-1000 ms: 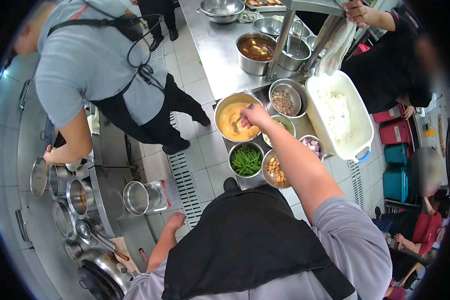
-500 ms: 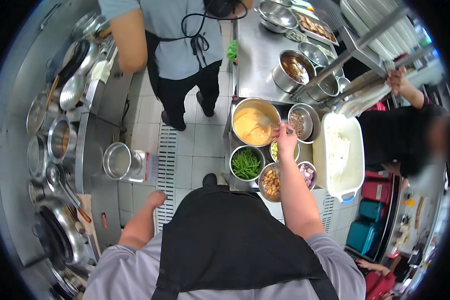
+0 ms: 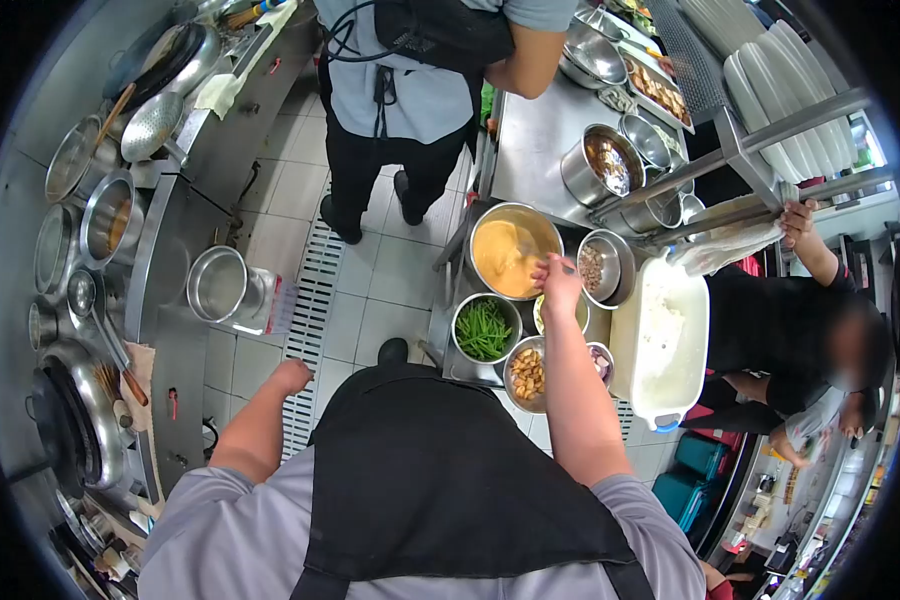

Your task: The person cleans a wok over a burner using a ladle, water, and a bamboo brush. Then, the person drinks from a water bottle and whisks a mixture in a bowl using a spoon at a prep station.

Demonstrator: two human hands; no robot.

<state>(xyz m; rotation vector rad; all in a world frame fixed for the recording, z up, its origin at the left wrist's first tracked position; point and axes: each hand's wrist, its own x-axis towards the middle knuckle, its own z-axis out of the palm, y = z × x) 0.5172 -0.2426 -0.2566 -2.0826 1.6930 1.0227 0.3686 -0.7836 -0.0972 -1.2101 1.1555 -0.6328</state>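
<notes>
My right hand point(image 3: 560, 282) is closed on what looks like a metal utensil's handle at the right rim of a steel pot point(image 3: 478, 245) of thick yellow-orange mixture point(image 3: 502, 258). The utensil's lower end is hard to make out. Around that hand stand a bowl of cut green vegetables point(image 3: 483, 329), a bowl of brown chunks point(image 3: 527, 373), a bowl of purple-pink pieces point(image 3: 601, 364), and a partly covered bowl of pale green pieces point(image 3: 540, 314). Low at my left side hangs my left hand point(image 3: 292, 376), fingers curled and nothing visible in it.
A white tub point(image 3: 681, 365) with white food is right of the bowls. Another worker point(image 3: 400, 110) stands ahead at the steel counter point(image 3: 530, 150). Across the shelf, a person's hand point(image 3: 798, 222) grips the rail. Pans and a strainer point(image 3: 152, 128) line the left counter.
My view has shifted slightly. The worker ahead appears further right, with an arm now at the counter. My right hand stays over the pot's edge; my left hand still hangs low.
</notes>
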